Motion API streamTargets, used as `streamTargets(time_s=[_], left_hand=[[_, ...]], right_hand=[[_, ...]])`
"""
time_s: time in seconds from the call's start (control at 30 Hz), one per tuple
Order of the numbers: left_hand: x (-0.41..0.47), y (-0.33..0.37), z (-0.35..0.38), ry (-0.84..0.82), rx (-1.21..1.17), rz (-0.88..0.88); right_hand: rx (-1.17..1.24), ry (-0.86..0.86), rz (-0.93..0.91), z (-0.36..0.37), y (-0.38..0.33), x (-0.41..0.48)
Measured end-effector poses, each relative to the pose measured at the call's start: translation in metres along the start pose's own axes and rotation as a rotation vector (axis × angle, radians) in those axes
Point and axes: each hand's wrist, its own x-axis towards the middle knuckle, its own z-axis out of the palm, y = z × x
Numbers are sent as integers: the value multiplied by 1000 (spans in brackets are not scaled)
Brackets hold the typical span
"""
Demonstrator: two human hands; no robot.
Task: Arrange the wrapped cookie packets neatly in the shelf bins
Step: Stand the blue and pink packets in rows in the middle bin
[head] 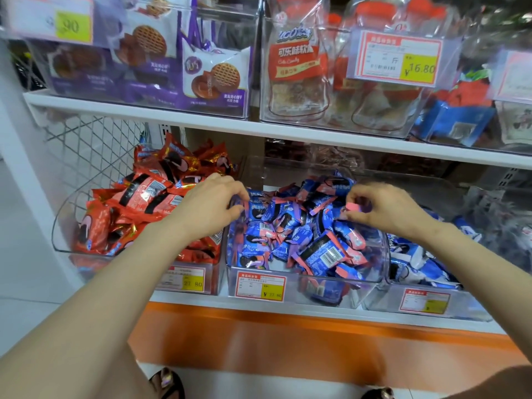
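Two white shelf boards (201,123) cross the rack. The lower one carries three clear bins: the left bin (62,226) heaped with red cookie packets (144,197), the middle bin (371,280) with blue-and-pink cookie packets (302,234), the right bin (385,300) with blue-and-white cookie packets (426,266); each heap is too dense to count. Three lower price labels (260,286) front them, and three upper price labels (394,57) show above. Two hands, the left hand (207,205) and the right hand (385,208), are in view, and two sandalled feet (168,381).

A white shelf board (288,133) runs above the left hand (207,208) and right hand (385,208). A white wire mesh panel (86,145) stands left of the left hand, beside a white post (20,156). Below both hands lies an orange base panel (288,341), then pale floor (259,394).
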Motion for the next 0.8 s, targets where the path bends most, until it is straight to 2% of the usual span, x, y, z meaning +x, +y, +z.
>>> streamTargets(time_s=[0.07, 0.13, 0.23, 0.33, 0.5, 0.67, 0.8], left_hand=[[-2, -2, -2, 0, 0, -7], [-3, -3, -4, -3, 1, -8], [-5, -4, -6, -16, 8, -6], [-6, -4, -6, -33, 33, 8], [-10, -7, -2, -54, 53, 34], [-10, -11, -1, -69, 75, 49], [-9, -10, 0, -72, 67, 50]], right_hand=[[45, 32, 3, -7, -12, 6], [83, 43, -71, -4, -30, 16], [33, -138, -304, 25, -62, 43], [-225, -315, -418, 58, -84, 73], [-444, -560, -400, 80, -85, 102], [-334, -593, -453, 59, -65, 100], [-342, -570, -434, 60, -63, 95]])
